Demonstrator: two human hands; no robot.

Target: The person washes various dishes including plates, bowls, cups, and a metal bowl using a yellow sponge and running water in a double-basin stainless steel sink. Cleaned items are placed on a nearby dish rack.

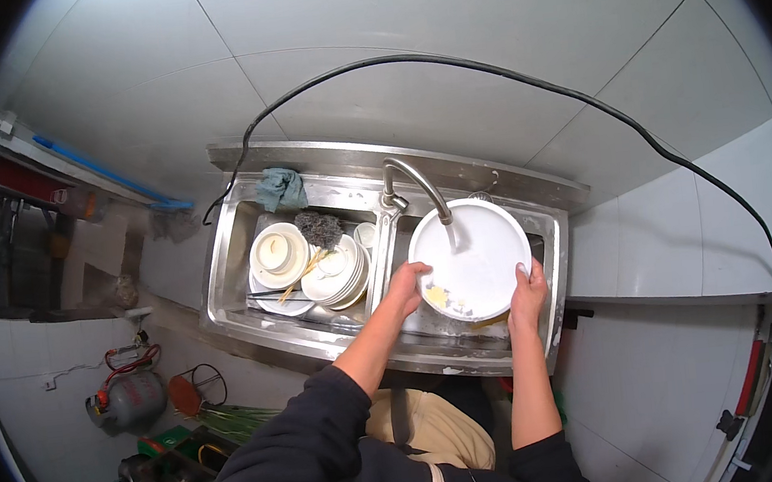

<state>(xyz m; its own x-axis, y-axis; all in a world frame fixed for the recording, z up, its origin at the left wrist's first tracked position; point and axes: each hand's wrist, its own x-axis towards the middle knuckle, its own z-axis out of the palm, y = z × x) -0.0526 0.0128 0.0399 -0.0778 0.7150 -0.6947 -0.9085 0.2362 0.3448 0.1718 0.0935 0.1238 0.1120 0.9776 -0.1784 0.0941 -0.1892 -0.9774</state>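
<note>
Both hands hold a large round white plate (474, 253) over the right basin of a steel double sink. My left hand (410, 287) grips its left rim, thumb on top; my right hand (528, 293) grips the right rim. Yellow food bits (438, 296) lie on its lower left part. The curved faucet (426, 185) reaches over the plate, and water seems to run onto it. In the left basin are stacked white plates (338, 291), a bowl (274, 253), chopsticks (273, 296) and a dark scouring pad (319, 229).
A blue-green cloth (281, 188) lies on the sink's back left ledge. A black hose or cable (403, 58) arches across the wall behind. At the lower left stand a grey gas cylinder (135, 401) and green onions (236, 419). The sink's steel divider (381, 248) separates the basins.
</note>
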